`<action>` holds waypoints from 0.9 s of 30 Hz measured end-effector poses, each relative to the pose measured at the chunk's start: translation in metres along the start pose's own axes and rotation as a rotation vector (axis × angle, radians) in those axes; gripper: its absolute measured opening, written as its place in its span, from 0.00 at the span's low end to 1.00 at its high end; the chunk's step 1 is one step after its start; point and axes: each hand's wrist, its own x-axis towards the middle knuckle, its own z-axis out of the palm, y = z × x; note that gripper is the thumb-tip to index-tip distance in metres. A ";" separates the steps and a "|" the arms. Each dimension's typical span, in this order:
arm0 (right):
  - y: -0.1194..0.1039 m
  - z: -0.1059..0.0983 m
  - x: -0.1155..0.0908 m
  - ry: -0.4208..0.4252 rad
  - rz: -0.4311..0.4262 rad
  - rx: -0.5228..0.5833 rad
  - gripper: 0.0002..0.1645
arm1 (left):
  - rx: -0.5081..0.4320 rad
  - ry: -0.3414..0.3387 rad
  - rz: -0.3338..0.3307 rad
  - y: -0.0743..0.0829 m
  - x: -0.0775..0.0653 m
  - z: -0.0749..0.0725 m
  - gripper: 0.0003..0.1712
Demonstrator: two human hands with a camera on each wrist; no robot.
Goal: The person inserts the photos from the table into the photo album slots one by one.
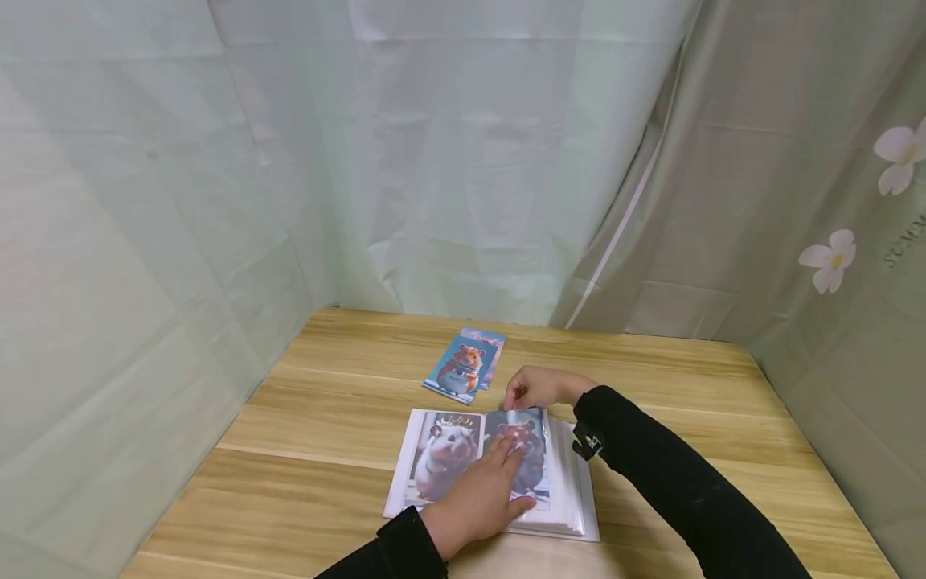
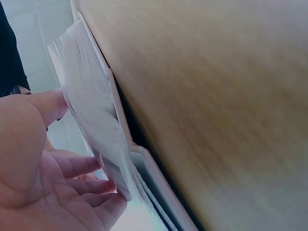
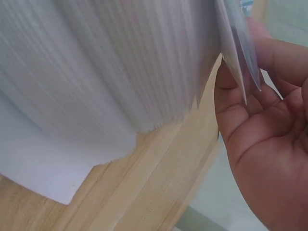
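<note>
A white photo album [image 1: 589, 515] lies spread on the table, a hamster picture on each facing page. The left picture [image 1: 448, 454] shows a white hamster with a crown; the right picture [image 1: 534, 474] is greyer and partly covered. My left hand [image 1: 477, 498] rests on that right picture with fingers extended, its thumb near the lower edge. At the top edge of the same page, my right hand [image 1: 542, 388] pinches the album page [image 3: 231, 53] between thumb and fingers. Two thin layers stand slightly apart there in the right wrist view. The left wrist view shows my left fingers [image 2: 79, 166] against the page stack.
Beyond the album, two picture cards [image 1: 463, 366] overlap on the wooden table [image 1: 304, 474], the upper one showing an orange hamster. Pale curtains [image 1: 463, 161] hang behind the table and along both sides. Black sleeves [image 1: 665, 466] cover my arms.
</note>
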 end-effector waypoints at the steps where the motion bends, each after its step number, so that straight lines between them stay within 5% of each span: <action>1: 0.000 0.000 0.000 0.004 0.000 0.000 0.09 | -0.003 -0.001 0.000 0.000 0.000 0.000 0.43; 18: 0.002 0.000 -0.001 0.038 -0.040 0.049 0.08 | 0.004 -0.016 0.006 0.001 0.000 -0.002 0.44; 27: 0.003 0.001 -0.002 -0.015 -0.002 0.155 0.07 | 0.009 -0.018 0.010 0.001 0.000 -0.003 0.43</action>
